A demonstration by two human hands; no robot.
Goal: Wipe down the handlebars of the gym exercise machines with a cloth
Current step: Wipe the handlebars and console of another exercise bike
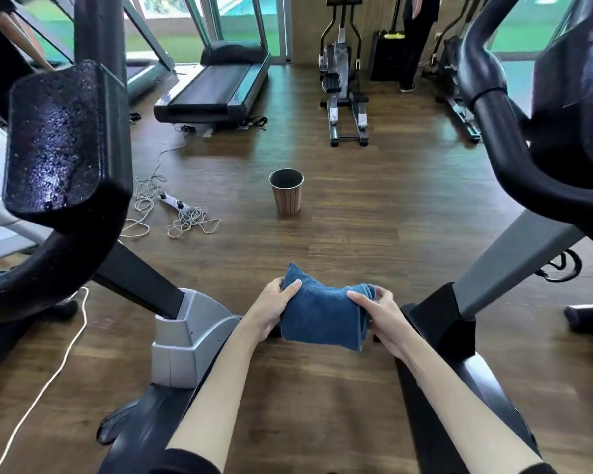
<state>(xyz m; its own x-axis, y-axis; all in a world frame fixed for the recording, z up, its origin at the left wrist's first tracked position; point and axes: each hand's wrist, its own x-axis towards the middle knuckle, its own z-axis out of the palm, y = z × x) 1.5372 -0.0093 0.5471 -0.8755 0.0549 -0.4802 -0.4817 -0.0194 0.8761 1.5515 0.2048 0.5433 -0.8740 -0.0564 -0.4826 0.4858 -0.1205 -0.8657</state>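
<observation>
The wooden floor [356, 234] spreads beneath your hands. One exercise machine's padded handlebar [59, 142] rises up and left of your left hand [274, 302]. Another machine's curved handlebar [500, 131] rises up and right of your right hand [379, 313]. Both are well apart from the cloth [319, 316]. A treadmill [216, 87] stands far ahead, and a bin [286, 191] nearer ahead. You hold the folded blue cloth between both hands, the left gripping its left end with the thumb on top, the right pinching its right end.

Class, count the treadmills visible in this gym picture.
2: one treadmill at the back, left of centre; a second treadmill to its left, partly hidden behind the near machine. Others may be hidden.
</observation>
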